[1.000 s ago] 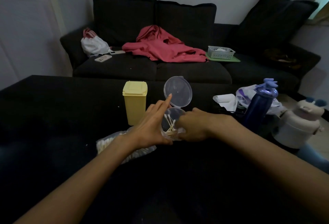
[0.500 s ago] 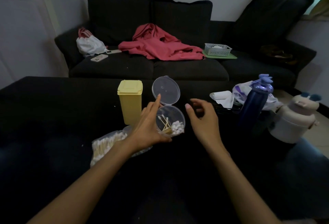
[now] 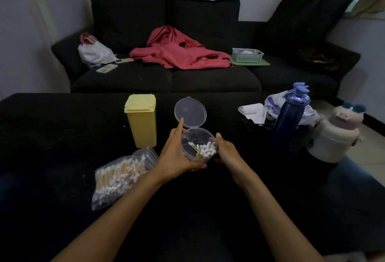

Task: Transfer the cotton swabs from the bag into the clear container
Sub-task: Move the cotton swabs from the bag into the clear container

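My left hand (image 3: 177,157) has its grip wrapped around the clear container (image 3: 198,147), index finger pointing up at the open lid (image 3: 190,112). Right hand (image 3: 226,151) touches the container's right wall; grip state there: can't tell. Swabs (image 3: 205,151) sit inside. Bag (image 3: 120,176) lies on the worktop (image 3: 52,136), left of the container.

clear container (image 3: 198,147) tilted, lid open, swabs (image 3: 205,151) inside; bag (image 3: 123,175) lying left.

A yellow lidded bin (image 3: 141,120) stood upright on the dark tabletop (image 3: 52,136); a dark blue bottle (image 3: 288,120) stood to the right. A red garment (image 3: 177,53) lay on the sofa (image 3: 166,78).
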Demonstrator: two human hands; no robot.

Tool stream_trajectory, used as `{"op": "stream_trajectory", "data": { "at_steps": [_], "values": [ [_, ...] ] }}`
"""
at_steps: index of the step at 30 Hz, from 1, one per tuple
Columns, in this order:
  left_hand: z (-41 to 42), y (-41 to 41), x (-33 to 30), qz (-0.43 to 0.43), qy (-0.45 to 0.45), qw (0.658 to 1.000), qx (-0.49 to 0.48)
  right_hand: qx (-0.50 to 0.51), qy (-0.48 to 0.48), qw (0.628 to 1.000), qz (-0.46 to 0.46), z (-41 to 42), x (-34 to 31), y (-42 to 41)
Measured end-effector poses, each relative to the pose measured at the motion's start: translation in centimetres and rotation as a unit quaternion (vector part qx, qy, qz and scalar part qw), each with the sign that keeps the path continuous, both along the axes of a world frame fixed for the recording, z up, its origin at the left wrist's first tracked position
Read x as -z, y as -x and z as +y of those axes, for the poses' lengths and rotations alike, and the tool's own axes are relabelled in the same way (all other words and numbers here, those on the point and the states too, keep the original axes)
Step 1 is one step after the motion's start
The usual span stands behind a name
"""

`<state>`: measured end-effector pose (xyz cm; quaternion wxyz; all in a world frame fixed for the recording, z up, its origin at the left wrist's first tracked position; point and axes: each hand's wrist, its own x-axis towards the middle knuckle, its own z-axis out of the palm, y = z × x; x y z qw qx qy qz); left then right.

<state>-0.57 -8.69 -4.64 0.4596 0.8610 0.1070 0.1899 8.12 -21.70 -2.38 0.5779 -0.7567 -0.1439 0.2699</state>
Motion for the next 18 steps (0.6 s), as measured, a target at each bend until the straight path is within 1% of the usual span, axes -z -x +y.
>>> {"op": "stream_trajectory", "data": {
  "at_steps": [3,7,9,11,15,17,18],
  "values": [
    [0.2,-0.3,0.8,0.035,0.014,0.999,0.001,-0.006,-0.007,1.0,0.022,-0.2,0.6,-0.1],
    [0.5,-0.4,1.4,0.066,0.032,0.997,0.002,-0.009,-0.004,1.0,0.013,0.1,1.6,-0.1],
    [0.7,-0.5,1.4,0.084,0.025,0.996,-0.005,-0.007,-0.005,1.0,0.004,0.3,2.0,-0.3],
    [0.8,-0.5,1.0,0.103,-0.001,0.995,-0.008,-0.012,0.001,1.0,-0.002,0.4,2.1,-0.4],
    [0.7,0.0,-0.3,0.157,-0.098,0.983,-0.004,-0.009,0.014,1.0,-0.004,0.8,2.4,-0.6],
    [0.8,0.3,-1.2,0.183,-0.122,0.975,0.007,0.006,0.022,1.0,-0.012,1.0,2.5,-0.7],
    [0.8,0.6,-1.8,0.176,-0.121,0.977,0.015,0.012,0.022,1.0,-0.019,1.0,2.6,-0.7]
  ]
}}
